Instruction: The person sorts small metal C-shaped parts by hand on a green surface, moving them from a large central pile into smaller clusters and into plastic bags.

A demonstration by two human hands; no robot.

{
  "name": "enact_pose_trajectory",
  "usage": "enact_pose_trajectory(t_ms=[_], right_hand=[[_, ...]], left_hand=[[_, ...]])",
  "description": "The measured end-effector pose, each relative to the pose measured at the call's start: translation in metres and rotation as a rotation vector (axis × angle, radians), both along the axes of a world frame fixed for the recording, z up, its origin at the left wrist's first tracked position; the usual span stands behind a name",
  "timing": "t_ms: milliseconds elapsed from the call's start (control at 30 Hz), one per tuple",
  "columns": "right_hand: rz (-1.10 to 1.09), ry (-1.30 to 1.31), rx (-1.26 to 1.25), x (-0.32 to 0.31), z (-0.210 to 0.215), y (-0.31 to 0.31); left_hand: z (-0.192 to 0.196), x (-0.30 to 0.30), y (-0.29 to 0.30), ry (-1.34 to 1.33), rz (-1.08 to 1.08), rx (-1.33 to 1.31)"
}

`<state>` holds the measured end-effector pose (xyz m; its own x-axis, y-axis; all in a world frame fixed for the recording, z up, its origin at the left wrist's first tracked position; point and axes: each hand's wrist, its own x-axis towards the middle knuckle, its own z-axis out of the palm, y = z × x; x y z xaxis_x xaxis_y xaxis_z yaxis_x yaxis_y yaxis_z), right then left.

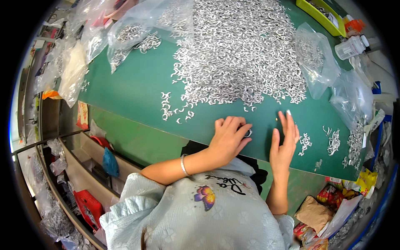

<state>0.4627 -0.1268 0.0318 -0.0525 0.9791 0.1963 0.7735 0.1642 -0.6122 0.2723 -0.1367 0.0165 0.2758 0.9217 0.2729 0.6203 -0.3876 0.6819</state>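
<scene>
My left hand [229, 137] rests near the table's front edge with its fingers curled and the thumb drawn in. A small silvery round metal piece [248, 133] shows at its fingertips; the rest of it is hidden. To its right my right hand [285, 141] is raised at the table, fingers stretched out and apart from the thumb, holding nothing I can see. A large spread of small curved silver metal pieces [241, 54] covers the green table [125, 87] beyond both hands. A small group of the pieces [305, 143] lies just right of my right hand.
Clear plastic bags with pieces lie at the left [129, 35] and right [310, 54]. More small piles [333, 141] sit at the right edge. A yellow-green tray [323, 18] and a white bottle [351, 47] stand at the far right. Wooden drawers [89, 158] are below left.
</scene>
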Motion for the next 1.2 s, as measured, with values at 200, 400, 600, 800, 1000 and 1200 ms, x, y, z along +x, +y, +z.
enact_pose_trajectory(t_ms=[200,400,600,800,1000,1200], right_hand=[[0.130,0.188,-0.125,-0.001,0.003,-0.019],[-0.014,-0.121,0.027,0.000,-0.004,-0.012],[0.101,0.061,0.043,-0.005,0.000,-0.018],[0.084,0.060,0.032,-0.002,-0.003,-0.019],[0.040,0.005,0.020,-0.009,-0.003,-0.024],[0.029,0.062,-0.046,-0.019,-0.004,-0.048]], left_hand=[[0.001,-0.001,0.003,0.000,-0.005,-0.027],[0.000,0.000,0.007,-0.001,-0.026,-0.039],[-0.001,0.001,0.012,-0.010,-0.020,-0.026],[-0.001,0.003,0.014,-0.003,-0.036,-0.034],[-0.005,0.006,0.018,0.019,-0.035,0.013],[-0.008,0.023,0.019,0.010,-0.181,0.106]])
